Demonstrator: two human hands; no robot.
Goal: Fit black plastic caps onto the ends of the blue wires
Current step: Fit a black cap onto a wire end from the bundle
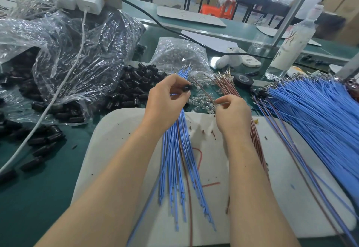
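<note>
While left fingers [175,83] tight on black cap [187,88], right fingers [227,101] on brown wire [206,93]: bag [81,39] of caps [18,72].

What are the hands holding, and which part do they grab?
The left hand pinches a black cap by its sides. The right hand pinches a thin brown wire near its far end.

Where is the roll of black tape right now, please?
In the head view, the roll of black tape lies right of centre, between the brown wires and the large blue wire bundle.
</note>
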